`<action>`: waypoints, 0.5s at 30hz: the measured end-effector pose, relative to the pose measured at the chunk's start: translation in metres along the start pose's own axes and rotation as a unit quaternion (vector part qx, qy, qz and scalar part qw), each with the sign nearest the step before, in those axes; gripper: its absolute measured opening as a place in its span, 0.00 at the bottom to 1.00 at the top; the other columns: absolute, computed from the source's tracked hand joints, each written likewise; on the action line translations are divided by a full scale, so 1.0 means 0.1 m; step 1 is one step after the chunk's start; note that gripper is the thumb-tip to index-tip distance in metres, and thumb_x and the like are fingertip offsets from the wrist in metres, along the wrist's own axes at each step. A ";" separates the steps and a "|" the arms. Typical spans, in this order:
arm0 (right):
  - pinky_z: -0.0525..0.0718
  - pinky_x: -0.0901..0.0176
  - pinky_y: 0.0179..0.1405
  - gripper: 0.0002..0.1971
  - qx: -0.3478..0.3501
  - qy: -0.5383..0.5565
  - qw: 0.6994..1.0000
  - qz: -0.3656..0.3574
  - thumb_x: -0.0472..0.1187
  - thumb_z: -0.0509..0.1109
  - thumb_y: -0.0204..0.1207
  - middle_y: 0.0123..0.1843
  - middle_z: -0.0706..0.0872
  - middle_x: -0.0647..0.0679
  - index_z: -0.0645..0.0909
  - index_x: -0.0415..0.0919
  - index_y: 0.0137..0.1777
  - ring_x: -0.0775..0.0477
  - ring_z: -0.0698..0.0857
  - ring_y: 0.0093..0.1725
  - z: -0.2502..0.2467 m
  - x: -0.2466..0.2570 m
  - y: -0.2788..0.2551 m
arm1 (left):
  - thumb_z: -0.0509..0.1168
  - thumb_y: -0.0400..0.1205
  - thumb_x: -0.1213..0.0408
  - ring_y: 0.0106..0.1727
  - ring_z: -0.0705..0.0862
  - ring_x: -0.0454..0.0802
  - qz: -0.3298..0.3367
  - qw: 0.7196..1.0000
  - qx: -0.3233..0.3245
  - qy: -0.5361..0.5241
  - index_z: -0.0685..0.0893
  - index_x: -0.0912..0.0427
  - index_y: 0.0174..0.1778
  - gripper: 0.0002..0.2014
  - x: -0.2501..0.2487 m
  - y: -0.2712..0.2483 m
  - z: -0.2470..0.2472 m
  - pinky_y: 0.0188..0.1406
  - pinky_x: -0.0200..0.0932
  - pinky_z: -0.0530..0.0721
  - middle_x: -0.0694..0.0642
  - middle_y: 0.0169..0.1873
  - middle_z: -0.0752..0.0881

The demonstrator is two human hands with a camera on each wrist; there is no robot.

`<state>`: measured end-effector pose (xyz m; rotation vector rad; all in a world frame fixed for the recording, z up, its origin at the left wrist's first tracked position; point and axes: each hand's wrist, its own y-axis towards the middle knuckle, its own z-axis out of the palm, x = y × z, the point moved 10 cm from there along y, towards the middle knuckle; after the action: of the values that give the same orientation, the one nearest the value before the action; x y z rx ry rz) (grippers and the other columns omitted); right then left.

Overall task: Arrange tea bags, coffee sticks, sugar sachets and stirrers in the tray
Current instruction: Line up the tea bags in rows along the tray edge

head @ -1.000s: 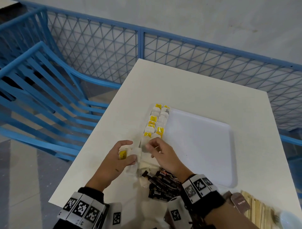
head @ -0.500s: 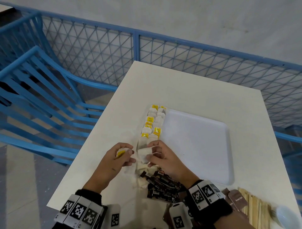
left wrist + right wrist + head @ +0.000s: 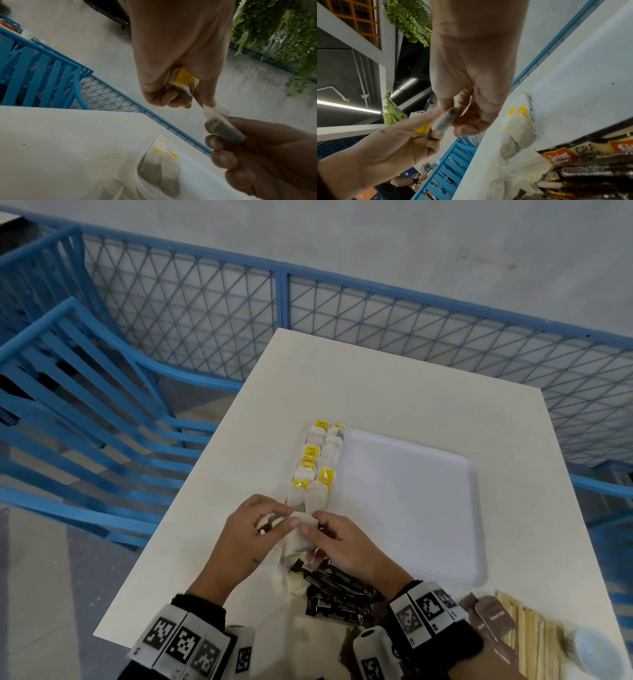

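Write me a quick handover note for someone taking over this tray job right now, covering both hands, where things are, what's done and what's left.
Left hand grips a yellow-tagged tea bag; right hand pinches a second white tea bag. Both hover above the table's near edge.
Done: two rows of tea bags line the left side of the white plastic tray.
Left: place the held bags and the loose ones, then the dark coffee sticks, brown sugar sachets and wooden stirrers lying off the tray, near side.

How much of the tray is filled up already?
Only the tea bags are lined up, along the left edge of the tray. The left hand and right hand hold one more tea bag between them. The coffee sticks, brown sachets and wooden stirrers still wait on the table.
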<state>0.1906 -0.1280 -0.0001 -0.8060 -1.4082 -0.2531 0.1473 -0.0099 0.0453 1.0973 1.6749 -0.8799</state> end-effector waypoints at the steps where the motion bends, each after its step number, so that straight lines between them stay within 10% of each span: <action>1: 0.85 0.48 0.44 0.05 0.002 -0.019 1.000 -0.003 0.45 0.63 0.82 0.42 0.85 0.43 0.79 0.47 0.50 0.47 0.85 0.37 0.00 -0.01 0.00 | 0.74 0.73 0.66 0.45 0.83 0.36 0.000 1.000 -0.008 -0.003 0.87 0.46 0.37 0.08 0.00 0.00 -0.01 0.43 0.24 0.77 0.52 0.42 0.85; 5: 0.86 0.57 0.47 0.14 0.012 -0.035 0.999 -0.037 0.45 0.70 0.77 0.54 0.83 0.53 0.74 0.52 0.61 0.58 0.84 0.47 0.01 0.03 -0.01 | 0.70 0.77 0.65 0.36 0.82 0.36 -0.025 0.999 -0.001 -0.032 0.85 0.52 0.37 0.04 0.06 0.01 0.01 0.38 0.25 0.76 0.43 0.33 0.86; 9: 0.86 0.56 0.47 0.05 -0.012 -0.031 0.999 -0.041 0.38 0.71 0.76 0.47 0.86 0.51 0.80 0.47 0.50 0.57 0.85 0.42 -0.03 -0.01 0.05 | 0.67 0.80 0.64 0.29 0.76 0.36 -0.047 0.997 -0.005 -0.060 0.84 0.58 0.38 0.05 0.12 0.03 0.00 0.32 0.27 0.75 0.42 0.27 0.82; 15: 0.86 0.51 0.53 0.01 -0.097 -0.007 0.995 0.007 0.36 0.71 0.76 0.38 0.87 0.47 0.83 0.41 0.44 0.51 0.86 0.38 -0.30 -0.24 0.12 | 0.61 0.83 0.65 0.29 0.80 0.33 -0.118 0.992 0.021 -0.041 0.84 0.54 0.49 0.06 0.35 0.01 0.02 0.31 0.24 0.77 0.55 0.39 0.82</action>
<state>0.2170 -0.1457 -0.0255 -0.9782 -1.4047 -0.3794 0.1428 -0.0020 0.0116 0.8877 1.7475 -1.1001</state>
